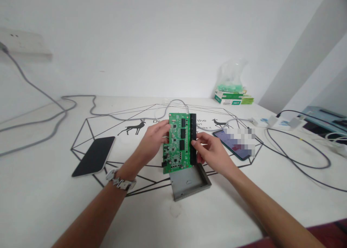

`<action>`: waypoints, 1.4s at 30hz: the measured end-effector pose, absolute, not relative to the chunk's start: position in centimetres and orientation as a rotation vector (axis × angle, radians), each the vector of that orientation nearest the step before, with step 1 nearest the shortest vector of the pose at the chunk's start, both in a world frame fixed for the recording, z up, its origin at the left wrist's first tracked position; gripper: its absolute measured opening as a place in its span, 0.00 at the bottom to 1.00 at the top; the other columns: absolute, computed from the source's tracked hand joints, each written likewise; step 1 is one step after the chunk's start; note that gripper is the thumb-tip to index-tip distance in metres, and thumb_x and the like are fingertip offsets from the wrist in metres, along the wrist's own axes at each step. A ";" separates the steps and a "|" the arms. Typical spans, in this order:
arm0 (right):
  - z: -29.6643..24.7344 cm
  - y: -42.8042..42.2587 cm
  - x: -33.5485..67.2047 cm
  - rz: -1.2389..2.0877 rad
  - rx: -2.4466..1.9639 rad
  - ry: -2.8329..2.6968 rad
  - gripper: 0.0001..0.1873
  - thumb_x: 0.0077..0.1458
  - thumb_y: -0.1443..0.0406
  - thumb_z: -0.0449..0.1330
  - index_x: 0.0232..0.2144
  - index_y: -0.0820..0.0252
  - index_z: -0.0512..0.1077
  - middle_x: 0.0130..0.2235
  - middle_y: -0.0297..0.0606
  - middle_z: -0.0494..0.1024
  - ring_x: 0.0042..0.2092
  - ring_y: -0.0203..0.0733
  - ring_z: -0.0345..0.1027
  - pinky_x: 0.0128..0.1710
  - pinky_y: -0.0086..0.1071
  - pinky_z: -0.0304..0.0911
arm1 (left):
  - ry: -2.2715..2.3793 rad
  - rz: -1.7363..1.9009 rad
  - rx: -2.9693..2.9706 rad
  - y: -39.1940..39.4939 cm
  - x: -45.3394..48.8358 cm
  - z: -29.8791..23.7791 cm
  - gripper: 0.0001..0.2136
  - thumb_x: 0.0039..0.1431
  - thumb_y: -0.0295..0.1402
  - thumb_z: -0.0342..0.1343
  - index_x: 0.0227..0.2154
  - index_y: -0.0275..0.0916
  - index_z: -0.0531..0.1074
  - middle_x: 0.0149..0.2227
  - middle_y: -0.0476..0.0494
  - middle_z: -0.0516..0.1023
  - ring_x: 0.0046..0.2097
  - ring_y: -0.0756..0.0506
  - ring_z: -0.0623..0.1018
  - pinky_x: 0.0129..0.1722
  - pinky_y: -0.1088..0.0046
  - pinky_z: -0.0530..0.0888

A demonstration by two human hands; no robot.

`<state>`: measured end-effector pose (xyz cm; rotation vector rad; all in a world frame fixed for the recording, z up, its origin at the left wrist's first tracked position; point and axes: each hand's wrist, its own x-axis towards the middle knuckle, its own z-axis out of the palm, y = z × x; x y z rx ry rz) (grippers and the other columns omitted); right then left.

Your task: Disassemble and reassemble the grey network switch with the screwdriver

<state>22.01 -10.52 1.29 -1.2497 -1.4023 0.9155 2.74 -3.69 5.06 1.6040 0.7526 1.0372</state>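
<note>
A white worktop (40,204) sits by a white wall. Both hands hold the green board (177,143) up, just above a gray tray (189,185). The left hand (155,136) and right hand (208,148) pinch its edges. It looks light, stiff and easy to break, so the edges are the safe place to hold.

A dark phone (94,156) lay flat on the white table (40,190), on its printed deer pattern (135,127). A second phone (233,144) lay farther right, its screen lit. Grey cables (54,114) snaked from a wall socket (24,42). Green boxes (231,97) sat by the wall under a plastic bag (231,74).
</note>
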 end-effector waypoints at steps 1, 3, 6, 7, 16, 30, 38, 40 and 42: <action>1.2 -10.4 22.0 0.929 -1.264 -1.413 0.16 0.58 0.52 0.60 0.37 0.58 0.68 0.23 0.28 0.69 0.18 0.35 0.65 0.15 0.27 0.60 | 0.742 1.009 1.629 -3.8 2.6 5.1 0.13 0.62 0.41 0.55 0.41 0.38 0.76 0.36 0.44 0.76 0.36 0.47 0.75 0.31 0.74 0.71; 0.9 -10.3 22.1 0.951 -1.275 -1.418 0.16 0.59 0.51 0.59 0.38 0.58 0.68 0.22 0.28 0.69 0.18 0.35 0.65 0.17 0.28 0.63 | 0.719 0.954 1.674 -4.1 2.5 5.3 0.15 0.60 0.41 0.58 0.45 0.37 0.75 0.36 0.44 0.77 0.36 0.47 0.75 0.33 0.73 0.72; 0.4 -10.1 22.0 0.929 -1.247 -1.433 0.17 0.60 0.50 0.57 0.40 0.57 0.69 0.22 0.30 0.71 0.20 0.37 0.67 0.20 0.31 0.65 | 0.613 0.894 1.667 -4.6 2.6 5.4 0.22 0.58 0.40 0.61 0.53 0.36 0.71 0.41 0.40 0.79 0.42 0.44 0.77 0.42 0.67 0.75; 0.3 -10.0 22.0 0.903 -1.230 -1.440 0.17 0.61 0.50 0.56 0.40 0.57 0.69 0.23 0.31 0.71 0.21 0.38 0.67 0.22 0.31 0.66 | 0.568 0.875 1.654 -4.8 2.7 5.4 0.24 0.58 0.39 0.62 0.55 0.36 0.70 0.45 0.38 0.78 0.45 0.43 0.77 0.46 0.65 0.75; 1.1 -10.5 21.8 0.649 -1.041 -1.484 0.14 0.63 0.60 0.57 0.49 0.56 0.71 0.50 0.43 0.77 0.47 0.45 0.73 0.48 0.40 0.70 | 0.644 0.612 1.810 -4.6 2.6 3.2 0.51 0.42 0.34 0.73 0.68 0.45 0.52 0.66 0.27 0.59 0.66 0.30 0.63 0.60 0.45 0.66; 1.6 -11.6 20.9 0.655 -0.780 -1.626 0.22 0.64 0.63 0.56 0.59 0.48 0.64 0.66 0.44 0.61 0.64 0.48 0.61 0.61 0.44 0.64 | 0.555 0.998 2.212 -3.1 2.9 0.8 0.56 0.47 0.29 0.68 0.71 0.42 0.34 0.67 0.24 0.57 0.66 0.28 0.62 0.65 0.43 0.58; 1.5 -11.7 20.4 0.709 -0.780 -1.649 0.23 0.61 0.67 0.58 0.57 0.50 0.64 0.59 0.43 0.69 0.60 0.46 0.66 0.58 0.44 0.67 | 0.606 1.098 2.547 -2.3 2.3 1.3 0.57 0.49 0.28 0.66 0.71 0.44 0.28 0.70 0.27 0.49 0.69 0.29 0.54 0.67 0.43 0.56; 1.6 -11.7 20.3 0.706 -0.789 -1.639 0.21 0.61 0.67 0.58 0.56 0.51 0.66 0.57 0.43 0.71 0.58 0.46 0.68 0.57 0.43 0.68 | 0.620 1.106 2.571 -2.4 2.3 1.4 0.57 0.50 0.29 0.66 0.71 0.44 0.28 0.70 0.28 0.49 0.69 0.29 0.55 0.66 0.44 0.58; 1.6 -11.8 20.4 0.698 -0.813 -1.602 0.17 0.62 0.66 0.57 0.54 0.52 0.68 0.54 0.43 0.72 0.56 0.45 0.69 0.54 0.41 0.69 | 0.647 1.117 2.596 -2.4 2.2 1.6 0.55 0.51 0.30 0.65 0.71 0.44 0.29 0.69 0.28 0.50 0.68 0.30 0.57 0.65 0.46 0.60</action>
